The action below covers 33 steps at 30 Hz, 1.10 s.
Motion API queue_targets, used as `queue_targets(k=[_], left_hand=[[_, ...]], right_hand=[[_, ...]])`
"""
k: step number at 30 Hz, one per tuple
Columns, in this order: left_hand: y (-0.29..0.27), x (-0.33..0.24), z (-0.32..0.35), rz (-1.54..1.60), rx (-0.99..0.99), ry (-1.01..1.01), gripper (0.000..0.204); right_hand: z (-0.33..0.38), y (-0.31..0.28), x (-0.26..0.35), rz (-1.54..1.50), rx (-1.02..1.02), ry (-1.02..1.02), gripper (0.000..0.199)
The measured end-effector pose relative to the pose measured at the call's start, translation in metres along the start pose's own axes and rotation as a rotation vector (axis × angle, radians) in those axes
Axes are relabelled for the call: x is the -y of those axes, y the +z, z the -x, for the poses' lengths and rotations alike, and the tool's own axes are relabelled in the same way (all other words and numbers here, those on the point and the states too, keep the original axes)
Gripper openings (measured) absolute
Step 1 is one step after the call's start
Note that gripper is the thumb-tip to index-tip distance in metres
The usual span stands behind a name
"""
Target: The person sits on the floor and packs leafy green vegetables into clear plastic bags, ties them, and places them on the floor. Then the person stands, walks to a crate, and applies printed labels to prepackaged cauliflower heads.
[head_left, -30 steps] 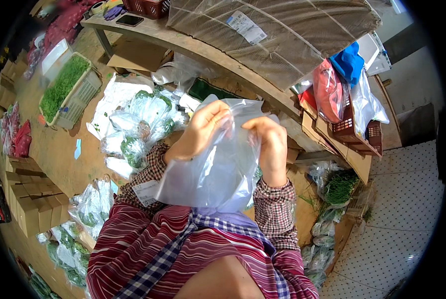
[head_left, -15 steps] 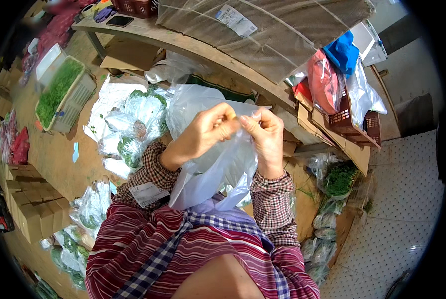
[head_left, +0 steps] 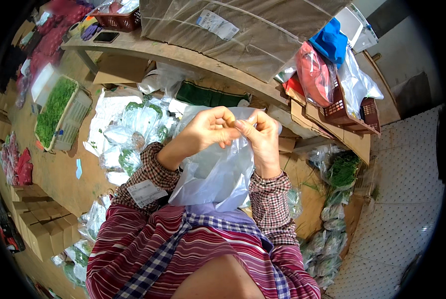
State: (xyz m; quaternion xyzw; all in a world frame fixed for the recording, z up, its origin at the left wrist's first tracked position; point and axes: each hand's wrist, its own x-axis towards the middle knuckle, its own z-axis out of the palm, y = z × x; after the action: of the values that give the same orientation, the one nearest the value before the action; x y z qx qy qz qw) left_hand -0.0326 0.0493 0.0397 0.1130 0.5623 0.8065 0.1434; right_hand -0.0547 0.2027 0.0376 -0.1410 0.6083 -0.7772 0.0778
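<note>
A large clear plastic bag [head_left: 214,172] hangs in front of my body, its lower part against the apron [head_left: 228,219]. My left hand [head_left: 203,133] is closed in a pinch at the bag's upper edge. Close beside it, my right hand [head_left: 263,142] pinches the same edge between thumb and fingers. The fingertips of both hands meet or nearly meet; what lies exactly between them is too small to make out. A white label [head_left: 146,193] sticks to my left sleeve.
Bagged greens [head_left: 133,134] lie on the floor at left, near a crate of greens [head_left: 58,112]. Cardboard boxes [head_left: 48,222] stand at lower left. Ahead runs a bench [head_left: 183,55] with a wrapped block and a phone [head_left: 106,37]. More bagged greens [head_left: 332,239] line the right.
The view has shifted slightly, so the bench stuff sits further left. My hands stay together at the bag's edge, with the left fingers moved a little; the bag's upper part has sunk and spreads less.
</note>
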Motion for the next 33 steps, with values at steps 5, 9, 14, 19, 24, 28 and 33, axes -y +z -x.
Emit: queue_targets(k=[5,9,14,19,24,28,33], left_hand=[[0.001,-0.001,-0.007,-0.054,0.094,-0.018,0.011],[0.003,0.000,-0.012,-0.132,0.173,0.008,0.009],[0.035,0.005,0.006,-0.185,0.148,-0.002,0.010],[0.074,0.023,0.057,-0.184,-0.063,0.135,0.009],[0.067,0.019,0.133,-0.295,-0.472,0.341,0.006],[0.079,0.025,0.178,-0.015,-0.609,0.340,0.008],[0.040,0.058,0.251,0.454,-0.866,0.482,0.011]], right_hand=[[-0.003,-0.009,-0.003,-0.031,0.016,-0.006,0.030],[0.006,-0.020,-0.001,-0.034,0.059,-0.040,0.036],[0.041,-0.044,0.004,-0.230,0.055,-0.057,0.039],[0.096,-0.060,0.022,-0.168,0.090,-0.070,0.043],[0.136,-0.081,0.043,0.220,0.161,-0.095,0.044],[0.157,-0.068,0.037,0.505,0.260,-0.108,0.040],[0.176,-0.073,-0.001,1.036,0.134,-0.431,0.023]])
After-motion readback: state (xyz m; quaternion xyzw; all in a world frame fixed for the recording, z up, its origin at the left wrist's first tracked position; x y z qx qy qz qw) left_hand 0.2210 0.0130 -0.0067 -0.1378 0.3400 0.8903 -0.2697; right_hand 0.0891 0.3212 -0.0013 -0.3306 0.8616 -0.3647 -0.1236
